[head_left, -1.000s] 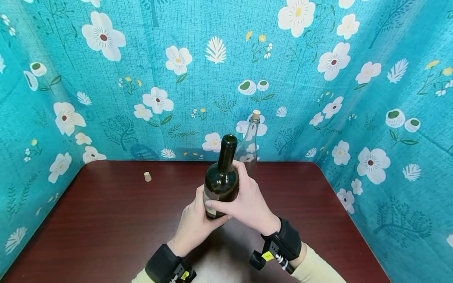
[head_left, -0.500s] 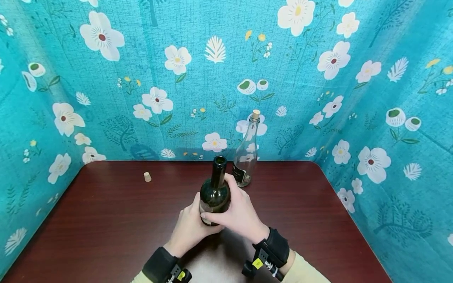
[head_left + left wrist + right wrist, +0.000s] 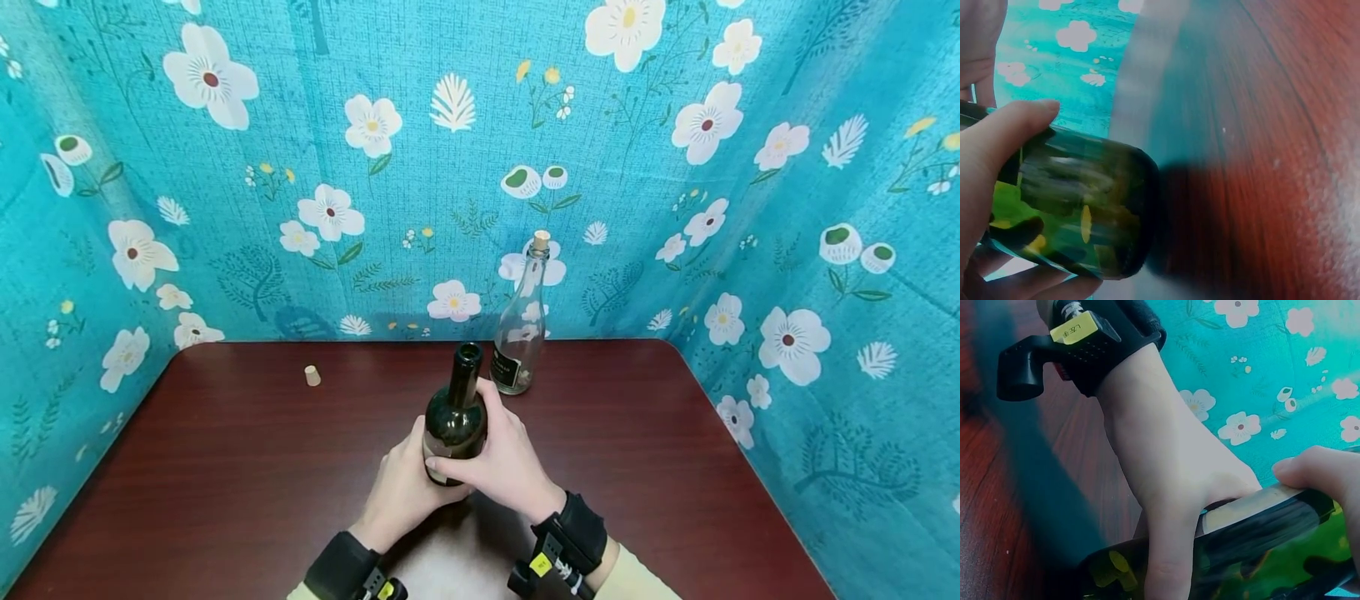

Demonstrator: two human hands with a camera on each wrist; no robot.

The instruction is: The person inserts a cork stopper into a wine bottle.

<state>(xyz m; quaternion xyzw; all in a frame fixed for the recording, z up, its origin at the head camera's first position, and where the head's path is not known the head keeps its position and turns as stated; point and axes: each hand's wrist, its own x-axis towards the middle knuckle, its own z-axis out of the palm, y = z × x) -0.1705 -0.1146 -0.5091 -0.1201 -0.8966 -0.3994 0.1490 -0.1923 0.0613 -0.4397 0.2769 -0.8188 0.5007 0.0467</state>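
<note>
A dark green wine bottle (image 3: 455, 417) with an open mouth stands upright near the middle of the dark red table (image 3: 225, 467). My left hand (image 3: 405, 487) grips its body from the left and my right hand (image 3: 501, 462) wraps it from the right. The left wrist view shows the green bottle (image 3: 1085, 212) with its base close to the table, and my left hand's fingers (image 3: 1004, 134) curl over it. In the right wrist view my right hand's fingertips (image 3: 1316, 469) rest on the bottle (image 3: 1254, 550), beside my left forearm.
A clear glass bottle (image 3: 521, 333) plugged with a cork stands behind, near the table's far edge. A loose cork (image 3: 312, 376) lies at the far left. Blue floral cloth (image 3: 450, 167) walls the table on three sides.
Both hands have brought the green bottle down and toward me; it now sits lower, in front of the clear bottle instead of overlapping it.
</note>
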